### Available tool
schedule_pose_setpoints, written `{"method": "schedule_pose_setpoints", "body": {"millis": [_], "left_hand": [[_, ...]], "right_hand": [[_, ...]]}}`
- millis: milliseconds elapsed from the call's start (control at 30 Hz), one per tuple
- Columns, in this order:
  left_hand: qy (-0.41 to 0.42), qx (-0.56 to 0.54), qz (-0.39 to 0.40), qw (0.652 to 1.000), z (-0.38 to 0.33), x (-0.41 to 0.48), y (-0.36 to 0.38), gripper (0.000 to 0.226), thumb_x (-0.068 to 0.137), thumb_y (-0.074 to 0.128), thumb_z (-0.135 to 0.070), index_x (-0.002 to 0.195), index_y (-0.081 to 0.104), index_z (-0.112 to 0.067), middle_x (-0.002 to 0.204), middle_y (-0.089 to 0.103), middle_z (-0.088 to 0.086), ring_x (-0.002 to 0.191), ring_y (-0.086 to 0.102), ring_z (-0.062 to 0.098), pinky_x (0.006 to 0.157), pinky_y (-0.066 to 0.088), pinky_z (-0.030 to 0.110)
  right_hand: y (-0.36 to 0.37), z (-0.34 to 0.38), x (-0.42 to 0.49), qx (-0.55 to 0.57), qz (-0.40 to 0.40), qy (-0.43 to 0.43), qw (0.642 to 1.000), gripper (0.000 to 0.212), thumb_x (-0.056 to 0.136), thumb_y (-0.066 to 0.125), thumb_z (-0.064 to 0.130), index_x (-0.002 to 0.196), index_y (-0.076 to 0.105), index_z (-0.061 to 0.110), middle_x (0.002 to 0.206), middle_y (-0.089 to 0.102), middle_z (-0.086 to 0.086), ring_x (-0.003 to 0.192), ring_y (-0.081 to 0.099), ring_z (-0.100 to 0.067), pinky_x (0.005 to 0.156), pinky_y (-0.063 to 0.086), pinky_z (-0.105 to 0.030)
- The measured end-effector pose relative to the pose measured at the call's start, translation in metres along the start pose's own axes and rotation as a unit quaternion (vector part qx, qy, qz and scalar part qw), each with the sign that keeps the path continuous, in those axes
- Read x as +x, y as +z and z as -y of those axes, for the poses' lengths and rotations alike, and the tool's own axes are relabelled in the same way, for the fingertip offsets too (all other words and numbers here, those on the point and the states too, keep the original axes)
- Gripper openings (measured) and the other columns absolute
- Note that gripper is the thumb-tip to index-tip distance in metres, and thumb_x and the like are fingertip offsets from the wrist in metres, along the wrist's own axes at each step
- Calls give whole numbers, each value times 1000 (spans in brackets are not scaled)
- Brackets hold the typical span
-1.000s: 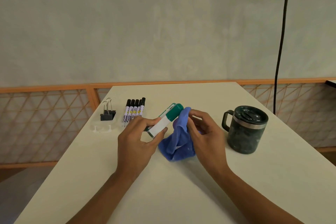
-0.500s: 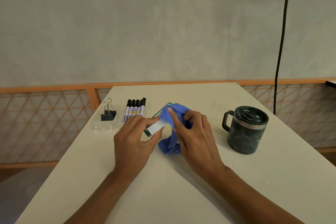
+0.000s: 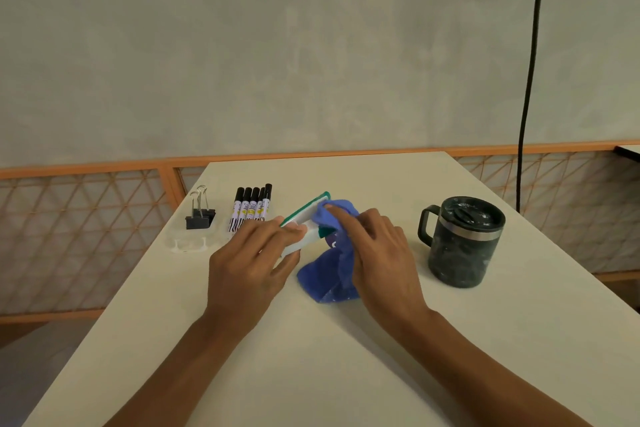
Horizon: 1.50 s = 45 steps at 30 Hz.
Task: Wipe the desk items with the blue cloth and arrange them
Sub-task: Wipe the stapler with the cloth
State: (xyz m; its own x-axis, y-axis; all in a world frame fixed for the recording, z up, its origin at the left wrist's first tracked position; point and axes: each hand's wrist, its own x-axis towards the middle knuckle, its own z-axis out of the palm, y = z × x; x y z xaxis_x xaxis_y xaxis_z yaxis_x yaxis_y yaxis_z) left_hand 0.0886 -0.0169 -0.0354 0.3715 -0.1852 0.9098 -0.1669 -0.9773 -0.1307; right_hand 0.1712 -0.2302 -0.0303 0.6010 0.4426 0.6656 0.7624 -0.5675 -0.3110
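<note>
- Since half a second ago, the right hand (image 3: 377, 253) has drawn back off the middle of the eraser (image 3: 304, 213), baring a green patch under the cloth (image 3: 329, 274). The left hand (image 3: 249, 260) has barely shifted.
- Left hand: fingers and thumb curl round the eraser's near end and hold it mid-desk, its far end pointing away.
- Right hand: the index finger lies straight and presses the cloth onto the eraser's far end. The other fingers curl and bunch the cloth, whose tail drapes onto the desk (image 3: 311, 357).
- Handling, as I judge it: the eraser looks light, stiff and smooth, and may be slippery, so it is best held by its long sides. The cloth is soft and limp and takes any grip.
- Around: five markers (image 3: 251, 206) lie just left of the eraser, clips (image 3: 199, 215) stand on a clear tray (image 3: 188, 244) farther left, and a lidded mug (image 3: 462, 243) stands well to the right.
- In the way: the markers lie close beyond the left knuckles and could get knocked.
</note>
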Motion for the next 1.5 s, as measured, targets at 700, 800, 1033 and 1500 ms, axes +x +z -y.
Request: {"method": "schedule_pose_setpoints", "body": {"millis": [700, 800, 1033, 1500], "left_hand": [[-75, -75, -17, 994, -7, 0, 4, 31, 89, 89, -21, 116, 82, -6, 107, 79, 5, 96, 71, 20, 89, 54, 21], [-141, -125, -2, 982, -8, 3, 4, 35, 89, 92, -25, 116, 80, -7, 104, 78, 3, 89, 70, 19, 79, 59, 26], [-453, -386, 93, 798, -25, 20, -8, 28, 84, 91, -25, 110, 84, -31, 98, 81, -13, 80, 71, 5, 74, 60, 20], [-518, -459, 86, 717, -8, 23, -9, 34, 74, 85, -37, 107, 83, -30, 98, 83, -13, 98, 78, 5, 73, 61, 17]], "right_hand": [[5, 6, 5, 334, -18, 217, 917, 28, 116, 38, 36, 122, 65, 36, 106, 71, 8, 99, 67, -19, 89, 57, -53], [2, 7, 5, 372, -1, 228, 900, 25, 117, 42, 33, 120, 67, 33, 109, 72, 13, 104, 65, -17, 90, 57, -48], [9, 5, 0, 335, 35, 142, 931, 37, 115, 44, 31, 151, 56, 35, 117, 66, 18, 105, 63, -4, 85, 49, -16], [16, -2, -9, -44, -6, -113, 993, 62, 101, 45, 24, 162, 37, 21, 101, 63, 1, 74, 58, -18, 55, 55, -34]]}}
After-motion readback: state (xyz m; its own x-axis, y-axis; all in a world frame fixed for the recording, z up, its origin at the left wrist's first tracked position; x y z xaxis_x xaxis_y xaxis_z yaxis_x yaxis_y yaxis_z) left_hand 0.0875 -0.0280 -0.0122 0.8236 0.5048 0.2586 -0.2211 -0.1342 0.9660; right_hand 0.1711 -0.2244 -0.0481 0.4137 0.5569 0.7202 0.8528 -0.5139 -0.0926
